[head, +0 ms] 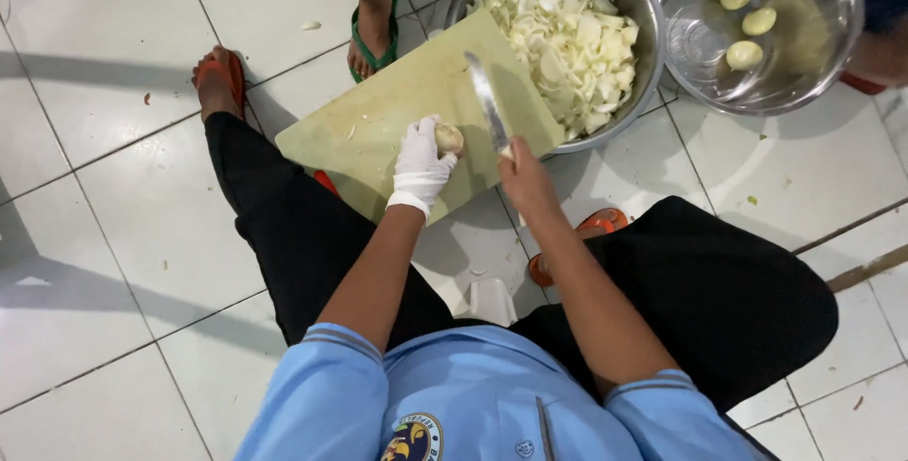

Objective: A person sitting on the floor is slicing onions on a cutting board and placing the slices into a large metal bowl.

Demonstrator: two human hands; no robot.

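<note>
On the tiled floor, a big steel bowl (643, 54) of cut pieces touches my cutting board (397, 111) — my right hand (523, 177) grips a knife (487, 102) tight, my gloved left hand (419, 166) pinches a small peeled piece (450, 138) on the board.

Brightness: well lit overall, even, cool white tone.
Source: seems overhead/behind; shadows fall left and toward the cutting board (416, 106).
Shadows: soft grey bands on floor tiles (104, 262) left of the board; darker patch under the board's near edge.
Glare: bright spots on rim of the steel bowl (766, 31) right of the board; mild sheen on the knife blade (487, 102).
Focus: centre sharp; blue shirt (473, 404) at btm slightly soft.
Distortion: wide-angle, tile lines bend near edges.
</note>
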